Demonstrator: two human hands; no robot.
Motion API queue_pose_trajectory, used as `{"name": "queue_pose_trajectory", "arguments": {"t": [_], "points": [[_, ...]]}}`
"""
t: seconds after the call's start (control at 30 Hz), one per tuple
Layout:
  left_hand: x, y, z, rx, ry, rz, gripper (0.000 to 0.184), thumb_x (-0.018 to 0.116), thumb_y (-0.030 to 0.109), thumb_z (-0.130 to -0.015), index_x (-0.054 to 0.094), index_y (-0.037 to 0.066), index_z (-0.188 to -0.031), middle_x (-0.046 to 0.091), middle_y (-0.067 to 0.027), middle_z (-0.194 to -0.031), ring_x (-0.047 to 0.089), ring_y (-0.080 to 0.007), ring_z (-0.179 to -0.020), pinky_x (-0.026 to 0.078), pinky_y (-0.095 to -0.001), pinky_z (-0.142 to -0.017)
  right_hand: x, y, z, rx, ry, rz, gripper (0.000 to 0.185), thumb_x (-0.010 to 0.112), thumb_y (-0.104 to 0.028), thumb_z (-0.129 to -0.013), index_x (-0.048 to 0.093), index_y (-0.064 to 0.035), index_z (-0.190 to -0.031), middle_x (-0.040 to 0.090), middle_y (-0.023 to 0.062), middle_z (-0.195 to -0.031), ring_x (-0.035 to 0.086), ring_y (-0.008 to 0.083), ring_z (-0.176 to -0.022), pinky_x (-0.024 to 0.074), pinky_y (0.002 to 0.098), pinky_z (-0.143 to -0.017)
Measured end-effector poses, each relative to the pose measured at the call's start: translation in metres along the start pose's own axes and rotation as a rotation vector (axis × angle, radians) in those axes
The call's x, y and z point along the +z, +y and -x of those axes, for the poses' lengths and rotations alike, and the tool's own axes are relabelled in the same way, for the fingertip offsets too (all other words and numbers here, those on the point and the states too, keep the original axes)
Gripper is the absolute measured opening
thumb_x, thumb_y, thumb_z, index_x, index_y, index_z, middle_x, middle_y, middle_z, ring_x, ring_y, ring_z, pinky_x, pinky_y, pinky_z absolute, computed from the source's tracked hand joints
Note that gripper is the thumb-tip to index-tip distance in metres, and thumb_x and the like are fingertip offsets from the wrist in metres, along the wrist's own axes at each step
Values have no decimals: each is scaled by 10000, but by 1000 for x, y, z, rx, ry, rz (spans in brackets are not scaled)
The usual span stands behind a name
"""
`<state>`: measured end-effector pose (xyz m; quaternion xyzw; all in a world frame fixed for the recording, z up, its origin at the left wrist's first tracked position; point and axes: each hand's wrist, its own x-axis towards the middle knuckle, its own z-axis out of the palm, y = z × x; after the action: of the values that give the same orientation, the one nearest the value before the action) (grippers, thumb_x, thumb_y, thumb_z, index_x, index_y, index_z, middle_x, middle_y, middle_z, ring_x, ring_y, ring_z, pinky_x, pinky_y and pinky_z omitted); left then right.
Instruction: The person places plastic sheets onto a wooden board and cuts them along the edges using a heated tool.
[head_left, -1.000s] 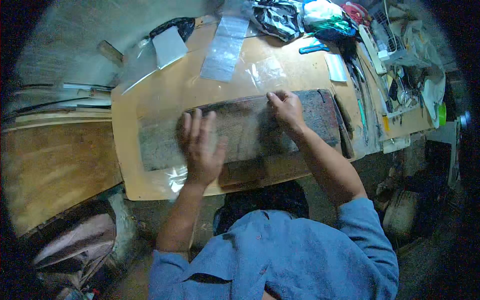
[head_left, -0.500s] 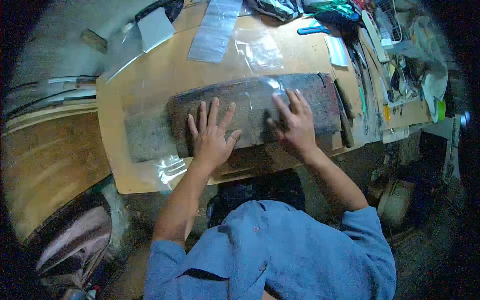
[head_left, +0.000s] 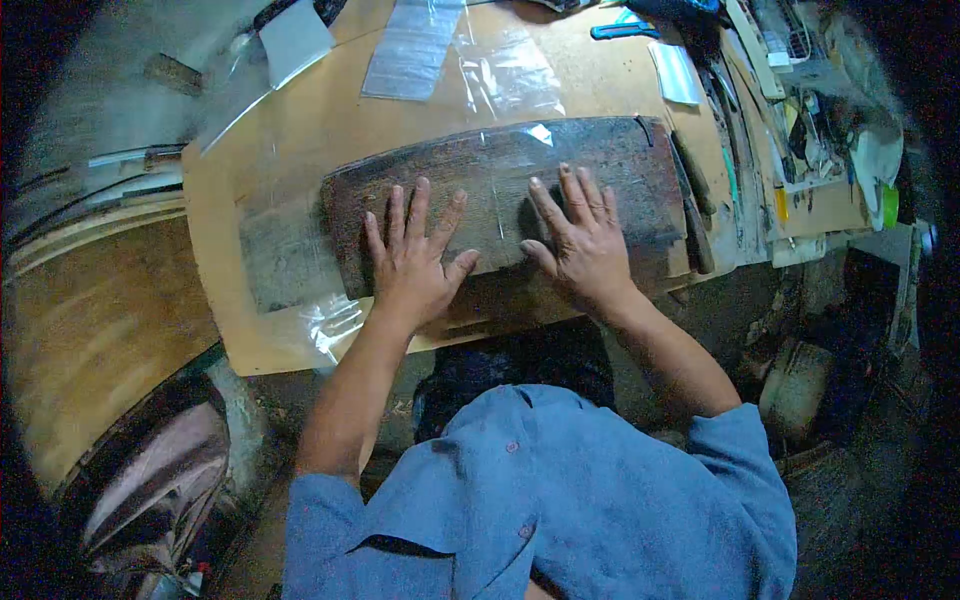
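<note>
A dark, worn board (head_left: 480,190) with a curved far edge lies across the table in front of me. My left hand (head_left: 412,258) rests flat on its left half, fingers spread and thumb pointing inward. On the right half lies my right hand (head_left: 585,235), also flat with its fingers apart. Clear plastic (head_left: 330,325) shows under the board's left end, over a grey patch (head_left: 285,260). A small bright reflection (head_left: 541,134) shows near the board's far edge. Neither hand grips anything.
Behind the board lie a strip of plastic sheeting (head_left: 412,50), crumpled clear film (head_left: 508,75), a blue cutter knife (head_left: 622,31) and a whitish sheet (head_left: 675,73). Tools and small items crowd the right side. A wooden panel (head_left: 110,320) stands at the left.
My right hand, blurred and partly lifted earlier, now lies flat with fingers spread on the board. My left hand stays on the board. The whole view has shifted slightly.
</note>
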<state>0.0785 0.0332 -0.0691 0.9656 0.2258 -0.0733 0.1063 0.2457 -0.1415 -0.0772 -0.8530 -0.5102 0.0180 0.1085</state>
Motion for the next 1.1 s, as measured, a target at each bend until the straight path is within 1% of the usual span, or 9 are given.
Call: {"name": "queue_pose_trajectory", "arguments": {"t": [0.27, 0.4, 0.5, 0.57, 0.67, 0.7, 0.87, 1.0, 1.1], "points": [[-6, -12, 13, -69, -48, -45, 698, 491, 550, -898, 208, 346, -1503, 70, -108, -1589, 57, -386, -1447, 29, -629, -1112, -1, 9, 21, 45, -85, -5, 654, 496, -493, -914, 355, -159, -1459, 285, 180, -1515, 235, 369, -1408, 162, 533, -1129], [-10, -11, 28, -89, -55, -45, 707, 460, 563, -908, 192, 312, -1512, 59, -131, -1586, 53, -397, -1445, 36, -618, -1116, -19, 20, 46, 130, 101, -130, 596, 682, -339, -834, 494, -94, -1343, 453, 192, -1365, 408, 376, -1259, 300, 484, -1072], [-13, -1, 48, -84, 103, 69, 701, 523, 491, -905, 272, 213, -1498, 161, -203, -1550, 148, -413, -1423, 100, -578, -1120, -25, 38, 75, 310, 334, -207, 507, 713, -248, -824, 524, -68, -1259, 513, 169, -1241, 470, 301, -1174, 387, 424, -990], [-13, 8, 61, -52, 168, 186, 684, 521, 490, -909, 311, 179, -1481, 205, -205, -1533, 188, -408, -1410, 131, -557, -1117, -23, 47, 87, 848, 428, -535, 452, 719, -228, -839, 495, -46, -1187, 547, 123, -1102, 534, 201, -1035, 479, 334, -799], [-13, 24, 76, 16, 229, 339, 654, 525, 480, -913, 386, 114, -1438, 296, -207, -1491, 273, -392, -1374, 202, -517, -1099, -9, 75, 98, 1125, 312, -1023, 528, 644, -328, -913, 387, 7, -1230, 530, 117, -1077, 548, 171, -978, 501, 316, -738], [-13, 30, 78, 52, 228, 380, 641, 531, 472, -914, 421, 85, -1412, 344, -207, -1465, 320, -382, -1351, 240, -497, -1085, -4, 74, 94, 1151, 422, -1160, 564, 722, -294, -856, 375, -8, -1196, 587, 93, -966, 594, 136, -804, 496, 251, -553], [-9, 56, 79, 120, 205, 547, 595, 552, 443, -908, 479, 63, -1360, 454, -199, -1386, 433, -364, -1270, 314, -471, -1042, 5, 76, 85, 1135, 322, -1303, 595, 711, -274, -864, 329, 34, -1201, 615, 116, -900, 623, 156, -731, 522, 300, -516], [0, 64, 75, 106, 61, 787, 536, 566, 391, -919, 513, 37, -1319, 559, -192, -1267, 537, -342, -1154, 381, -408, -1002, -1, 63, 92, 1121, 340, -1337, 411, 665, -213, -899, 429, 16, -1146, 610, 68, -866, 607, 128, -728, 500, 266, -571], [1, 79, 68, -215, -369, 1371, 504, 610, 296, -927, 497, 0, -1319, 599, -135, -1215, 554, -187, -1102, 401, -302, -975, -22, 30, 98, 1088, 278, -1371, 268, 628, -182, -921, 512, -16, -1095, 602, 39, -850, 582, 104, -712, 457, 232, -586]]}}
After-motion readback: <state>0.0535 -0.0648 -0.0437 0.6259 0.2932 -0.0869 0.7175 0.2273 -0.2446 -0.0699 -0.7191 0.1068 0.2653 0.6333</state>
